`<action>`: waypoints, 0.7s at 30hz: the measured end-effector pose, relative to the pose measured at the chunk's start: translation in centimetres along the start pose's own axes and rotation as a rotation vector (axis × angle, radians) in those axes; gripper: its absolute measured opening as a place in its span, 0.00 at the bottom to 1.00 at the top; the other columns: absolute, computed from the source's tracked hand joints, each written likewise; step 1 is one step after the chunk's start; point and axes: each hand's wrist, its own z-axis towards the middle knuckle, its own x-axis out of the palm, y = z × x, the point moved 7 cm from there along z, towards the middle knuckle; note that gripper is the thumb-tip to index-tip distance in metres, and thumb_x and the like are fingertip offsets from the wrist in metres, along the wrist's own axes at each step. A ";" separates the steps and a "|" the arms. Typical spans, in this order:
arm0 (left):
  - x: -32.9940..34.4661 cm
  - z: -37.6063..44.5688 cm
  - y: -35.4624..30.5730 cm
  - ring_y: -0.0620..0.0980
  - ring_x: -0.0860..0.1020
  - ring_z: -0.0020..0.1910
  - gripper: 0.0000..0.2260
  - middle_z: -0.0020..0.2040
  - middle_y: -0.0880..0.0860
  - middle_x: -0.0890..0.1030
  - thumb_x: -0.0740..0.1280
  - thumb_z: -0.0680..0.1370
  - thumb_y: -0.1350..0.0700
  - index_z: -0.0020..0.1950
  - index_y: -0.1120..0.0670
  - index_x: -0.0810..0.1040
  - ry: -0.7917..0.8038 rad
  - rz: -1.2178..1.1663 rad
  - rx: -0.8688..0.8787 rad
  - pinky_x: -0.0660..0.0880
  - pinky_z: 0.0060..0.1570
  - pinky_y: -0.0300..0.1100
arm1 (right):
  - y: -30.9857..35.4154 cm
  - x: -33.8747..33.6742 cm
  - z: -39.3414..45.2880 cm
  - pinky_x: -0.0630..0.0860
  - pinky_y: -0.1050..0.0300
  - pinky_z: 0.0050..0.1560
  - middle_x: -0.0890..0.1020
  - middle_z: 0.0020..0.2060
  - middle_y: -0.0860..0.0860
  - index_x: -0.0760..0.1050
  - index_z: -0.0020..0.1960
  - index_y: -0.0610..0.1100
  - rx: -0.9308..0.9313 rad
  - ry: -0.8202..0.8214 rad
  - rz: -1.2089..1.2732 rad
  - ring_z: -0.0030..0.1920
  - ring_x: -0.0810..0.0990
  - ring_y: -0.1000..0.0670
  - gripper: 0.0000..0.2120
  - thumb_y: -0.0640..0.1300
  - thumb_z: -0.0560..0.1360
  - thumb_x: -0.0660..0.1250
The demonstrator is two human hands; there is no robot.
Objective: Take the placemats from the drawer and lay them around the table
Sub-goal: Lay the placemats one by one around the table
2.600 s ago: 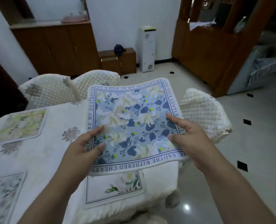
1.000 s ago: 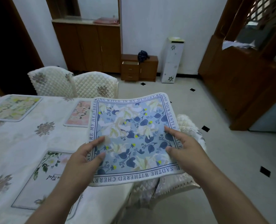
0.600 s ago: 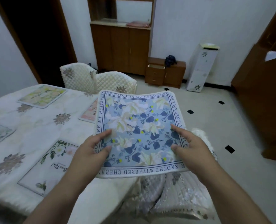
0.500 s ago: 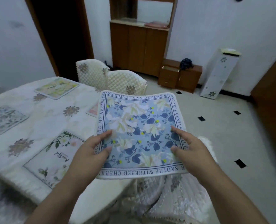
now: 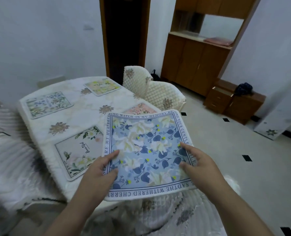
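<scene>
1. While both hands hold it up, the blue mat hangs in the air above the near right corner of the tabletop, tilted toward the camera, its far edge curling up.
2. The left hand grips the mat's left edge near the lower corner: thumb on top across the lettered border, the other fingers hidden under the mat.
3. The right hand grips the right edge the same way, thumb lying on the printed face and the remaining fingers out of sight beneath.
4. The mat thus spans the gap between the two hands, with its near edge closest to the person's wrists and its far edge reaching over the tabletop.
5. Four other mats lie flat on the tabletop: a white mat with green leaves just left of the held one, a pink mat partly hidden behind its far edge, a yellow mat at the far end, and a pale blue mat on the far left side.
6. Two quilted chairs stand side by side at the tabletop's far right.
7. A wooden cabinet stands against the back wall, with a low drawer unit to its right; its upper drawer looks slightly pulled out.
</scene>
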 end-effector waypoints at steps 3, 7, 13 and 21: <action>0.8 0.7 0.4 0.37 0.79 0.53 0.27 0.59 0.37 0.77 0.68 0.78 0.65 0.64 0.33 0.79 -0.020 0.026 -0.032 0.77 0.53 0.39 | -0.6 -0.1 1.6 0.84 0.51 0.47 0.74 0.58 0.66 0.73 0.67 0.68 -0.002 0.032 -0.039 0.52 0.83 0.53 0.27 0.40 0.78 0.70; 3.2 1.5 2.3 0.40 0.79 0.57 0.28 0.62 0.33 0.74 0.68 0.78 0.65 0.65 0.31 0.78 -0.001 0.045 -0.098 0.78 0.57 0.44 | -2.9 -0.3 5.0 0.81 0.62 0.40 0.76 0.61 0.60 0.74 0.68 0.65 -0.011 0.062 -0.080 0.49 0.82 0.58 0.26 0.40 0.78 0.70; 7.2 2.8 6.4 0.46 0.85 0.47 0.29 0.64 0.41 0.76 0.68 0.77 0.68 0.68 0.36 0.78 -0.073 -0.009 -0.248 0.84 0.47 0.47 | -8.0 1.4 11.9 0.80 0.61 0.36 0.78 0.62 0.58 0.76 0.64 0.65 0.008 0.221 -0.058 0.49 0.84 0.55 0.24 0.39 0.77 0.71; 13.7 3.2 14.2 0.52 0.86 0.52 0.29 0.67 0.51 0.79 0.68 0.76 0.70 0.66 0.38 0.80 -0.252 -0.128 -0.437 0.83 0.53 0.54 | -15.5 4.2 19.4 0.82 0.55 0.37 0.78 0.63 0.55 0.77 0.65 0.60 0.020 0.472 -0.201 0.47 0.84 0.50 0.21 0.39 0.78 0.70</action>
